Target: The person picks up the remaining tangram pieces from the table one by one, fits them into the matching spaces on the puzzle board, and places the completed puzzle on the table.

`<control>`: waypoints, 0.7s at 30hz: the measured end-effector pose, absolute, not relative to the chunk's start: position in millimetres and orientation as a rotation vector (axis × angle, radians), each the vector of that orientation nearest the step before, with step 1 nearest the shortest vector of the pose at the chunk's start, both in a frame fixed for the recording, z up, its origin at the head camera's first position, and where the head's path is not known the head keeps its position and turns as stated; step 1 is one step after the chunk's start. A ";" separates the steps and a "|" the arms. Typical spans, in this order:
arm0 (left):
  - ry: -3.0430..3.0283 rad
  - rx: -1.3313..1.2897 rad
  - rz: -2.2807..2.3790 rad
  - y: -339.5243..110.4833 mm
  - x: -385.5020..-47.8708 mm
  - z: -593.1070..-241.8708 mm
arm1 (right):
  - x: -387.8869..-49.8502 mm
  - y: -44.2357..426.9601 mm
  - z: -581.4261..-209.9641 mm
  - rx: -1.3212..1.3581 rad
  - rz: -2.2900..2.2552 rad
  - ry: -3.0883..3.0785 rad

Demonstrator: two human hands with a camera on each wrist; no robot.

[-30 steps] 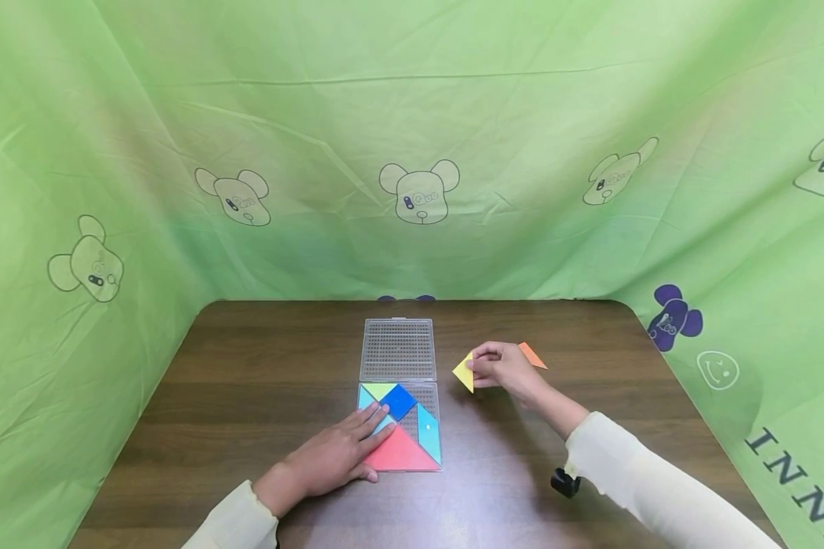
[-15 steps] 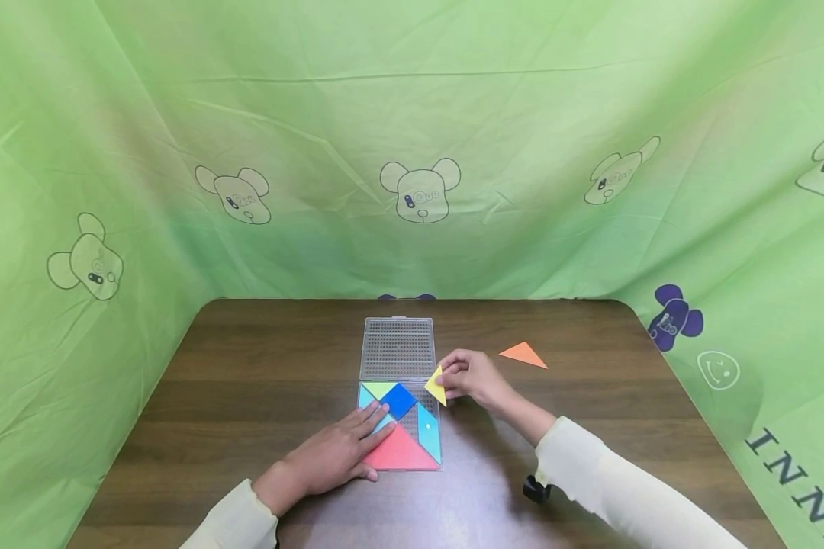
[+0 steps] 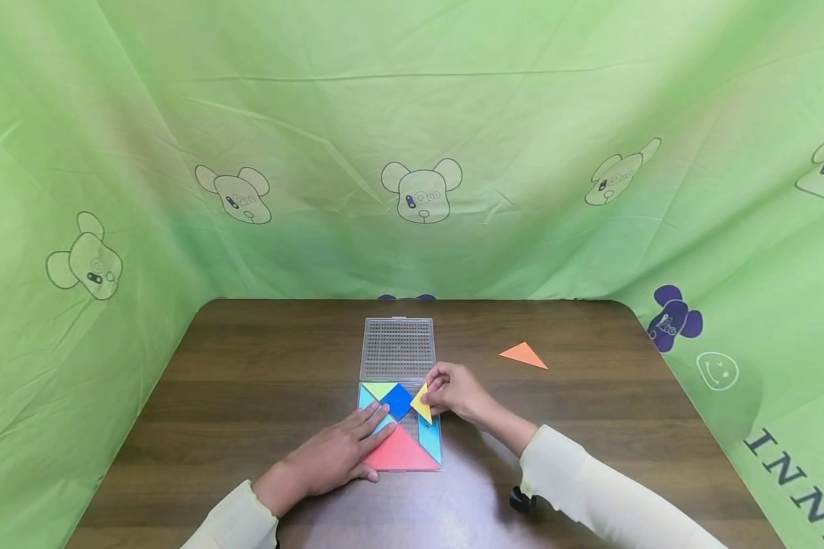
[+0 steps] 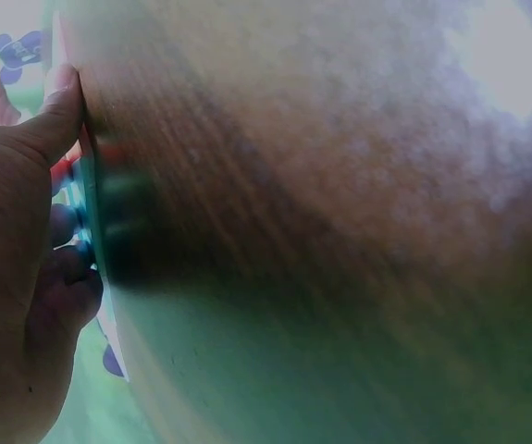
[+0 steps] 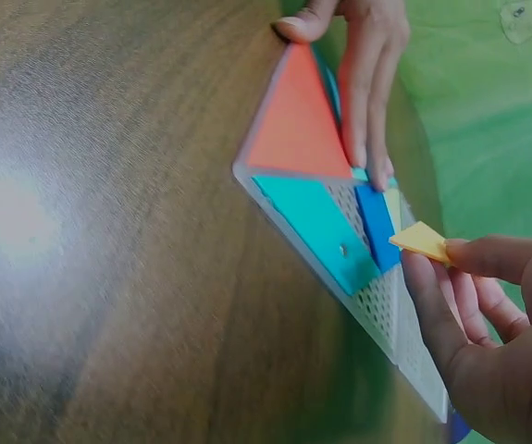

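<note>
Between thumb and fingers, my right hand [image 3: 458, 395] pinches a yellow triangle [image 3: 422, 404] above the right part of a clear perforated tray [image 3: 409, 424]. The right wrist view shows the yellow triangle [image 5: 421, 240] raised over the tray, near the blue square [image 5: 377, 227]. My left hand [image 3: 333, 451] lies with extended fingers on the pieces at the tray's left side. In the tray are a red triangle [image 3: 401, 451], a blue square [image 3: 397, 400], a light green triangle [image 3: 379, 390], a turquoise parallelogram [image 3: 429, 441] and a light blue piece partly under the left fingers.
An orange triangle [image 3: 525, 354] lies on the wooden table [image 3: 268, 366], right of the tray. Behind the tray, joined at its edge, lies the perforated lid [image 3: 398, 349]. Green cloth [image 3: 412, 259] with bear drawings hangs around the table. A black object hangs beneath the right sleeve.
My right hand has carried the yellow triangle leftward and nearer the front, from beside the tray to over it. The orange triangle has come into full view. My left hand stays put.
</note>
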State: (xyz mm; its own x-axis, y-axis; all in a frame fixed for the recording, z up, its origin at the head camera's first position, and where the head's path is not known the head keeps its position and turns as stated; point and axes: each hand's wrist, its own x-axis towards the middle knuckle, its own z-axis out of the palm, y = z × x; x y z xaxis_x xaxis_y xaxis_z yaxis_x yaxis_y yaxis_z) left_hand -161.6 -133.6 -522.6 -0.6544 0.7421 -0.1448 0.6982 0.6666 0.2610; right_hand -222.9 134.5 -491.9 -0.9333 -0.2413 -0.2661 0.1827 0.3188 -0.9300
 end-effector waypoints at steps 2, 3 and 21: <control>2.641 1.163 0.276 -133.6 -161.6 -522.3 | -220.5 132.0 -493.6 -0.069 -1.645 2.237; 2.642 1.167 0.280 -133.6 -161.6 -522.1 | -219.7 130.7 -494.3 -0.072 -1.639 2.241; 2.624 1.132 0.285 -132.4 -161.9 -521.4 | -209.3 113.4 -503.3 -0.294 -1.425 2.453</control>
